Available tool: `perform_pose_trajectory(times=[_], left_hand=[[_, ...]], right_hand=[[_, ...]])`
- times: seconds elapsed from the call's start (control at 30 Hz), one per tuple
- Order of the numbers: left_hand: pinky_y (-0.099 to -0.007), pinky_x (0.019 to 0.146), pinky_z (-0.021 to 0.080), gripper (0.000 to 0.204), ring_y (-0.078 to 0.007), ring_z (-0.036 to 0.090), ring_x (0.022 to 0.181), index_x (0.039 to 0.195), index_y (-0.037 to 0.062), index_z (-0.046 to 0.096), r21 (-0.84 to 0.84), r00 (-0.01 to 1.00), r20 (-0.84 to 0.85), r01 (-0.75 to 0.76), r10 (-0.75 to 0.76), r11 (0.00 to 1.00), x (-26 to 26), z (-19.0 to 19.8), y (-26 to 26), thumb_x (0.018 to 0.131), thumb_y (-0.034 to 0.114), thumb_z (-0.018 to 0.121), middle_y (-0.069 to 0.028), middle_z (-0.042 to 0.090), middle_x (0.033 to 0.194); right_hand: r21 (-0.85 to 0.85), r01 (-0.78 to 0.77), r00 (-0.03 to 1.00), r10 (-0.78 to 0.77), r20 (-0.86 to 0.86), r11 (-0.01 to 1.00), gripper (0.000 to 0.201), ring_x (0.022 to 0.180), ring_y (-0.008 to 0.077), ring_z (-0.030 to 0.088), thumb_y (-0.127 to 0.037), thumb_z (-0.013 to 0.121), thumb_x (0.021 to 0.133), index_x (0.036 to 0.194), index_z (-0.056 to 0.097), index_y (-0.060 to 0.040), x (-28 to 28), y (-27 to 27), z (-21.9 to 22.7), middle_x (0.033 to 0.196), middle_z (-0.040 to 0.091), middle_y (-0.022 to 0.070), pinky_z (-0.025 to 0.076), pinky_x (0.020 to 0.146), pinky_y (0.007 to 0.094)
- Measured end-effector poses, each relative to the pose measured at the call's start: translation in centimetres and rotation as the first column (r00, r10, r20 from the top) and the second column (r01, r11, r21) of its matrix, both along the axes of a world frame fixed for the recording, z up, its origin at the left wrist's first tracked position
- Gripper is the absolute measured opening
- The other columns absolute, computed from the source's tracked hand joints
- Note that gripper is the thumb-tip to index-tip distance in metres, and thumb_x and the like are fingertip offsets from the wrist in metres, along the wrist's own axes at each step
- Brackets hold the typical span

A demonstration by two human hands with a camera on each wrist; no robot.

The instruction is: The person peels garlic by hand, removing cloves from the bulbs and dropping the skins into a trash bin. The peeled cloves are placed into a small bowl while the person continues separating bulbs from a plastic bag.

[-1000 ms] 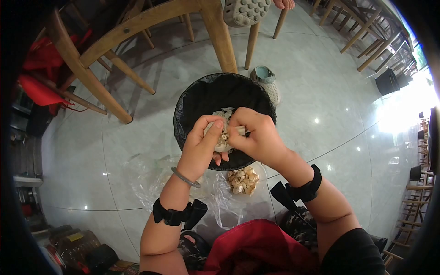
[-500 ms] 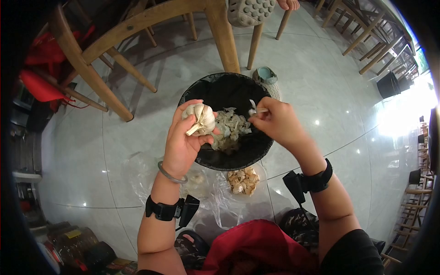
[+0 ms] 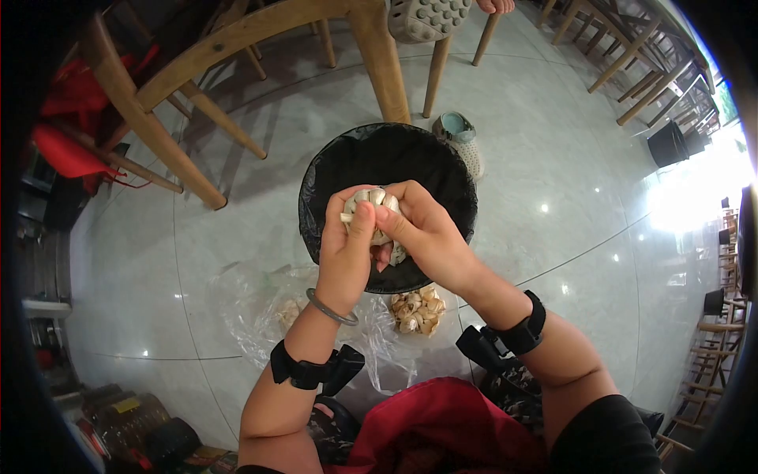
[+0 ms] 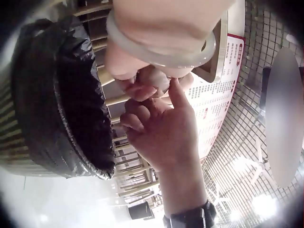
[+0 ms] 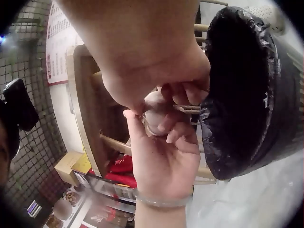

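Observation:
A whitish garlic bulb [image 3: 371, 207] with a short stem is held between both hands over a bin [image 3: 339, 158] lined with a black bag. My left hand [image 3: 347, 245] grips the bulb from the left, its thumb lying on the cloves. From the right, my right hand [image 3: 430, 241] holds it too, thumb pressed on its near side and fingers behind. In the left wrist view, the garlic bulb [image 4: 156, 80] shows between the curled fingers of both hands. Pale peelings [image 3: 397, 253] in the bin are mostly hidden behind the hands.
A clear bowl of garlic cloves [image 3: 418, 312] stands on the floor just below the bin. Left of it lies a clear plastic bag [image 3: 264, 304]. A wooden chair [image 3: 158, 142] rises at the upper left, and a light clog shoe [image 3: 462, 142] sits behind the bin.
Half a second ago, my hands were apart, the right pinching a whitish scrap over the bin. Now the right has come back to the bulb without the scrap, and the left has moved toward the middle.

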State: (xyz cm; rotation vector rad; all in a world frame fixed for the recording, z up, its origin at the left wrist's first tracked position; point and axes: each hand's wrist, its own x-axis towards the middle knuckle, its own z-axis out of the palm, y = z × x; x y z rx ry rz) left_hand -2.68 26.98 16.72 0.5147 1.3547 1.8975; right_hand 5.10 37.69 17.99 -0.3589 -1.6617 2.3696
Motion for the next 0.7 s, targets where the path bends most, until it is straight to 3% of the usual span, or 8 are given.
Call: perform_pose_trajectory(times=[0.2,0.3,0.47,0.5,0.53,0.6,0.63,0.7], left_hand=[[-0.0212,0.04,0.039,0.029,-0.0093,0.049,0.05,0.11,0.005,0.046,0.003,0.988,0.144,-0.053,0.052,0.999,0.4,0.6,0.3,0.097,0.031,0.041,-0.0059,0.056,0.081],[-0.0209,0.039,0.037,0.03,-0.009,0.049,0.047,0.108,0.0052,0.048,-0.005,0.991,-0.004,-0.137,0.137,0.991,0.4,1.0,0.2,0.097,0.032,0.04,-0.0058,0.056,0.078],[-0.0207,0.039,0.031,0.037,-0.0077,0.043,0.044,0.107,0.0068,0.05,0.017,0.989,0.148,-0.007,0.004,1.0,-0.6,1.6,-0.2,0.097,0.039,0.036,-0.0037,0.055,0.073],[-0.0214,0.039,0.031,0.039,-0.0077,0.042,0.044,0.107,0.0071,0.05,0.072,0.969,0.237,0.056,-0.072,0.996,-1.1,1.7,-0.6,0.097,0.042,0.035,-0.0025,0.054,0.072],[-0.0221,0.039,0.032,0.041,-0.0077,0.041,0.045,0.108,0.0075,0.049,0.133,0.936,0.319,0.113,-0.15,0.985,-1.3,1.8,-0.8,0.097,0.044,0.034,-0.0013,0.053,0.072],[-0.0207,0.04,0.03,0.041,-0.0064,0.039,0.045,0.106,0.0076,0.05,0.057,0.933,0.355,0.041,-0.059,0.998,-1.5,2.1,-0.7,0.096,0.045,0.035,-0.0007,0.053,0.072],[-0.0201,0.04,0.029,0.041,-0.0058,0.039,0.044,0.105,0.0077,0.05,0.018,0.929,0.369,0.007,-0.014,1.0,-1.6,2.2,-0.7,0.096,0.045,0.036,-0.0004,0.053,0.072],[-0.0186,0.042,0.03,0.037,-0.0045,0.042,0.049,0.106,0.0079,0.05,-0.048,0.965,0.263,-0.003,0.015,0.999,-1.8,1.9,-0.9,0.096,0.042,0.041,0.0001,0.053,0.074]], right_hand=[[-0.069,0.041,0.997,-0.046,-0.068,0.997,0.022,0.062,0.0093,0.055,-0.018,0.046,0.096,0.105,0.043,0.0017,0.4,-0.8,-0.2,0.082,0.057,0.007,0.047,0.058,0.0243],[-0.053,0.0,0.996,-0.005,-0.094,0.999,0.021,0.062,0.0072,0.054,-0.019,0.043,0.098,0.106,0.045,0.0002,0.4,-0.7,0.4,0.08,0.057,0.0052,0.043,0.054,0.0228],[-0.061,-0.077,0.995,0.072,-0.072,0.995,0.021,0.063,0.0026,0.051,-0.018,0.039,0.099,0.106,0.052,-0.0027,0.5,1.4,-0.7,0.076,0.056,0.0024,0.034,0.05,0.018],[-0.034,-0.039,0.999,0.038,-0.022,0.999,0.019,0.061,0.0109,0.057,-0.015,0.042,0.097,0.102,0.056,-0.0024,0.5,1.7,-0.9,0.073,0.058,0.0051,0.042,0.053,0.0232],[0.285,0.043,0.998,-0.03,-0.048,0.958,0.018,0.062,0.0154,0.058,-0.014,0.044,0.096,0.101,0.056,-0.0024,0.5,2.2,-1.2,0.072,0.058,0.0065,0.044,0.055,0.0259],[0.792,0.195,0.981,-0.119,-0.154,0.579,0.015,0.065,0.0242,0.061,-0.011,0.047,0.093,0.1,0.057,-0.0022,0.5,3.0,-1.8,0.071,0.057,0.0093,0.048,0.061,0.0313],[0.805,0.084,0.989,-0.146,0.004,0.588,0.018,0.073,0.0333,0.06,-0.012,0.053,0.088,0.103,0.057,-0.0026,1.0,3.4,-1.5,0.077,0.058,0.013,0.05,0.07,0.0373],[0.883,-0.049,0.987,-0.113,0.115,0.468,0.022,0.072,0.0307,0.06,-0.015,0.055,0.088,0.106,0.058,-0.0033,1.7,4.3,-1.6,0.083,0.059,0.0131,0.05,0.068,0.0354]])
